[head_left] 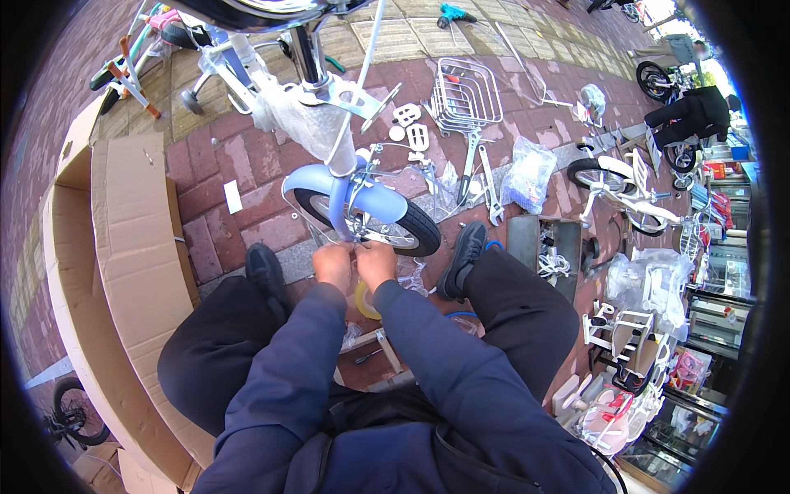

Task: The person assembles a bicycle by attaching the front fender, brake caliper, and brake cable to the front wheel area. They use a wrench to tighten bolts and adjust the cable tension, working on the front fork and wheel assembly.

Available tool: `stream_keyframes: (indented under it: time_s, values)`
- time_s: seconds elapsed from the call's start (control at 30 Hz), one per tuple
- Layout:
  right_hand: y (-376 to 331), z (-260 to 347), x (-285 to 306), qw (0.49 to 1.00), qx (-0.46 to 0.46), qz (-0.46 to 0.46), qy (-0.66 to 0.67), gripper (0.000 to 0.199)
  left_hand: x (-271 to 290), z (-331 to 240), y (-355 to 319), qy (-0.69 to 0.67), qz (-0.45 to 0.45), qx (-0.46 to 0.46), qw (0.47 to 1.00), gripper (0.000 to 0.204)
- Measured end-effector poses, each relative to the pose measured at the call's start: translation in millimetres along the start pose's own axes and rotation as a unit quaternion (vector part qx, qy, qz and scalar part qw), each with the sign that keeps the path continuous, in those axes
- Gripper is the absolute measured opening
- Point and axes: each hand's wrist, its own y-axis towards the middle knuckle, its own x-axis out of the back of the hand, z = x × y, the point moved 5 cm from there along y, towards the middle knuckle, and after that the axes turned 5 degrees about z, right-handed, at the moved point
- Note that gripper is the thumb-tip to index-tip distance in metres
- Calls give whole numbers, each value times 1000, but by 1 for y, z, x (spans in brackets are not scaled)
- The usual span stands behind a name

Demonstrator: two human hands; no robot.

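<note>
Bicycle front wheel (400,237) stands before us, between our left shoe (265,276) and right shoe (462,255), above red brick paving (276,230). Our left hand (332,265) and right hand (377,263) meet near its hub, at the fork's lower end. Our fingers curl inward there, but our knuckles hide their tips, so we cannot tell what they grasp or how tightly.

We judge the wheel light enough to steady by hand, stiff at the rim, and apt to spin or swing with the steering. Its black rubber tyre (426,232) should give the surest hold; the blue mudguard (383,202) looks thin, smooth and easily scratched, and the slim spokes make a poor handle. The fork (337,206) seems rigid enough to brace against.

Above, whitish wrapping (300,119) puckers softly around the frame. Beyond lie a shiny wire basket (477,103) and a steel open-ended wrench (491,189); at our left, we see matt brown corrugated cardboard (136,230), creased into long flat panels.
</note>
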Motion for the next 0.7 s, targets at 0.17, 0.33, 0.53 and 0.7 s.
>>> stream_keyframes:
  time_s: [0.17,0.33,0.53,0.7]
  values:
    - [14,-20,-10,999,-10,5,46,32,-5,0,-3,-32,13,11,999,3]
    - [15,-18,-11,999,8,5,36,29,-6,-2,-3,-42,21,14,999,6]
    - [-6,-5,-17,904,-79,91,410,17,18,18,26,-170,57,23,984,4]
    - [-17,-11,-8,938,-111,106,311,18,100,9,87,202,-107,-89,969,25]
